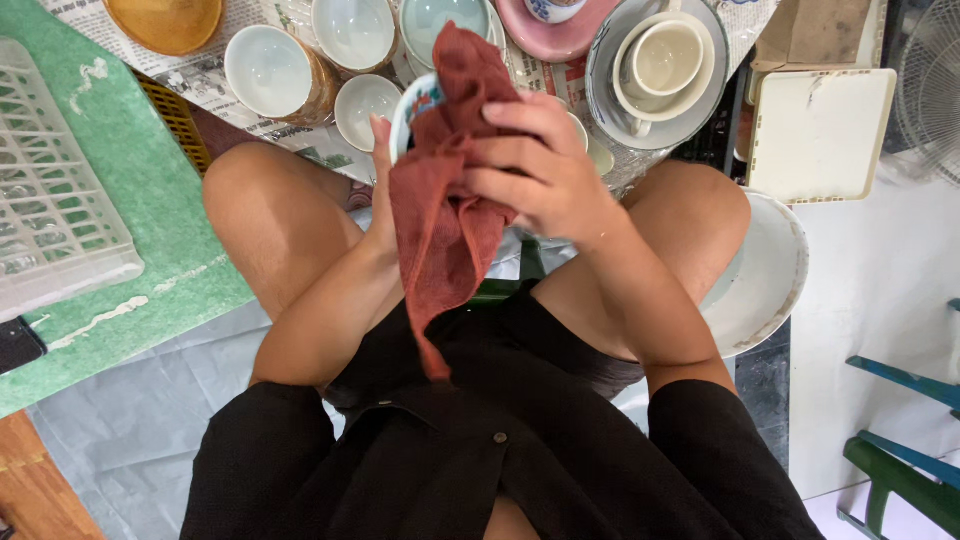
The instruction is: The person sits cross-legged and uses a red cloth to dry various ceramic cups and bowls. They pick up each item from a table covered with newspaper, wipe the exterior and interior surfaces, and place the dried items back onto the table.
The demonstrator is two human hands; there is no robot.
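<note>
I sit with my knees apart and both hands raised in front of me. My left hand point(380, 190) holds a small painted white bowl point(415, 100) by its rim, thumb up along the edge. My right hand point(545, 170) presses a dark red cloth point(445, 220) into and over that bowl. The cloth covers most of the bowl and hangs down between my forearms toward my lap.
Several bowls point(268, 70) and a cup on a grey plate point(660, 60) rest on newspaper ahead. A white plastic basket point(50, 200) lies on green matting to the left. A large white basin point(770, 270) sits by my right knee, a cream lid point(820, 135) beyond it.
</note>
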